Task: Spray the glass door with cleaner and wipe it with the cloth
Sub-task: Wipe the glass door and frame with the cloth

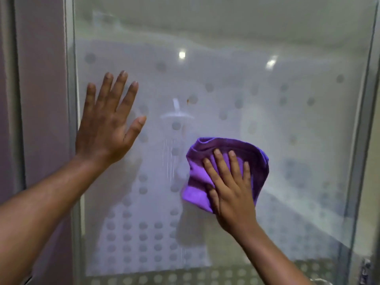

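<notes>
A frosted glass door (226, 79) patterned with grey dots fills the view. My right hand (231, 189) lies flat over a bunched purple cloth (253, 159), pressing it against the glass right of centre. My left hand (107, 126) rests flat on the glass near the door's left edge, fingers spread, holding nothing. A small brown spot (188, 101) marks the glass above the cloth. No spray bottle shows.
A metal frame (71, 120) borders the door's left side and another frame strip (364, 130) runs down the right. A purple-grey wall (41, 79) stands left of the frame. A shower head (176, 115) shows faintly through the glass.
</notes>
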Demonstrator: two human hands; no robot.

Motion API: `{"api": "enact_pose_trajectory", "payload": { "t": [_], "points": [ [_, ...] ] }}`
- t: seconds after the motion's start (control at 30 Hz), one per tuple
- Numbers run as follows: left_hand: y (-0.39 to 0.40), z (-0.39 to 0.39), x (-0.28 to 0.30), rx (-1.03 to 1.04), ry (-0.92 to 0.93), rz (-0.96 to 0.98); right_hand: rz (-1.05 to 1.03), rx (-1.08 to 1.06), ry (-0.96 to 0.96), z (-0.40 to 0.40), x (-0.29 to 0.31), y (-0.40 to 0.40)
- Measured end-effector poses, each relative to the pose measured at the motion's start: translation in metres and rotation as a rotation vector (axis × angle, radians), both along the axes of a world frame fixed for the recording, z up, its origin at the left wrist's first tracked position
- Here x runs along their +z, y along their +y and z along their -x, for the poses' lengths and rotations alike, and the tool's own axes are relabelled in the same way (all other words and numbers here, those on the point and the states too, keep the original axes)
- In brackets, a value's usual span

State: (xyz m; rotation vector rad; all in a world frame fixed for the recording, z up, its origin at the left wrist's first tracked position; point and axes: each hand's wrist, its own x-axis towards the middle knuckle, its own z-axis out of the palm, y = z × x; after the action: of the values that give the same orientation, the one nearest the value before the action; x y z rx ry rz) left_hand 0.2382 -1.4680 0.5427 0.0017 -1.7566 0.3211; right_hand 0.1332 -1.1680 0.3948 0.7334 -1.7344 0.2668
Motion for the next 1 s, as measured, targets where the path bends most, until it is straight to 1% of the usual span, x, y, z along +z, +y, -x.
{"api": "enact_pose_trajectory", "payload": {
  "t": [0.03,0.07,0.13,0.2,0.23,0.27,0.3,0.33,0.37,0.43,0.47,0.5,0.53,0.57,0.6,0.67,0.7,0.73,0.77,0.8,0.83,0.87,0.9,0.93,0.97,1.0],
  "points": [
    [0.000,0.000,0.000,0.001,0.002,-0.001,-0.009,-0.006,0.012,0.006,-0.003,0.018],
    [0.001,0.000,0.000,0.000,0.004,-0.001,0.071,-0.019,-0.009,0.014,-0.009,0.032],
    [0.001,0.001,0.000,-0.008,0.004,-0.004,0.408,-0.046,-0.137,0.018,-0.021,0.036],
    [0.000,0.001,-0.001,-0.011,-0.001,-0.008,0.791,-0.094,-0.246,0.009,-0.032,0.001],
    [-0.001,0.000,-0.002,-0.010,-0.003,-0.008,0.892,-0.121,-0.267,0.000,-0.034,-0.026],
    [-0.001,0.000,-0.001,-0.013,-0.008,-0.004,0.895,-0.127,-0.272,-0.011,-0.038,-0.055],
    [-0.002,0.000,-0.001,-0.019,-0.013,0.003,0.797,-0.110,-0.264,-0.024,-0.044,-0.082],
    [-0.002,0.000,0.000,-0.024,-0.015,0.010,0.616,-0.075,-0.238,-0.037,-0.056,-0.104],
    [-0.002,-0.001,0.001,-0.030,-0.016,0.014,0.388,-0.047,-0.190,-0.046,-0.071,-0.116],
    [-0.002,-0.002,0.001,-0.047,-0.016,0.013,-0.021,-0.046,-0.062,-0.045,-0.085,-0.099],
    [-0.002,-0.002,0.001,-0.056,-0.017,0.011,-0.140,-0.055,-0.014,-0.038,-0.086,-0.079],
    [-0.002,-0.002,0.001,-0.062,-0.017,0.010,-0.173,-0.063,0.007,-0.028,-0.089,-0.060],
    [-0.003,-0.002,0.000,-0.066,-0.017,0.011,-0.088,-0.077,-0.003,-0.020,-0.091,-0.044],
    [-0.002,-0.001,0.000,-0.069,-0.016,0.014,0.110,-0.098,-0.060,-0.011,-0.094,-0.033],
    [-0.002,-0.001,0.000,-0.071,-0.014,0.015,0.382,-0.120,-0.154,-0.007,-0.095,-0.031],
    [-0.002,0.000,-0.001,-0.071,-0.011,0.013,0.910,-0.216,-0.265,-0.011,-0.086,-0.070],
    [-0.002,0.000,-0.001,-0.073,-0.012,0.016,1.062,-0.248,-0.285,-0.019,-0.074,-0.099],
    [-0.002,0.001,-0.001,-0.075,-0.011,0.019,1.086,-0.227,-0.296,-0.032,-0.062,-0.126],
    [-0.002,0.001,-0.001,-0.080,-0.009,0.020,0.974,-0.176,-0.304,-0.044,-0.058,-0.146],
    [-0.003,0.002,0.000,-0.087,-0.008,0.020,0.735,-0.109,-0.275,-0.052,-0.066,-0.154],
    [-0.003,0.002,0.000,-0.093,-0.008,0.020,0.433,-0.085,-0.195,-0.057,-0.078,-0.149],
    [-0.004,0.002,0.000,-0.097,-0.012,0.019,0.175,-0.077,-0.119,-0.057,-0.086,-0.128],
    [-0.004,0.002,0.000,-0.101,-0.014,0.019,-0.003,-0.078,-0.067,-0.049,-0.098,-0.100],
    [-0.004,0.002,-0.001,-0.103,-0.013,0.019,-0.045,-0.078,-0.053,-0.038,-0.113,-0.073],
    [-0.004,0.002,-0.001,-0.104,-0.012,0.017,0.066,-0.107,-0.075,-0.026,-0.129,-0.049],
    [-0.004,0.002,-0.001,-0.102,-0.011,0.015,0.323,-0.147,-0.165,-0.012,-0.144,-0.032]
  ]
}}
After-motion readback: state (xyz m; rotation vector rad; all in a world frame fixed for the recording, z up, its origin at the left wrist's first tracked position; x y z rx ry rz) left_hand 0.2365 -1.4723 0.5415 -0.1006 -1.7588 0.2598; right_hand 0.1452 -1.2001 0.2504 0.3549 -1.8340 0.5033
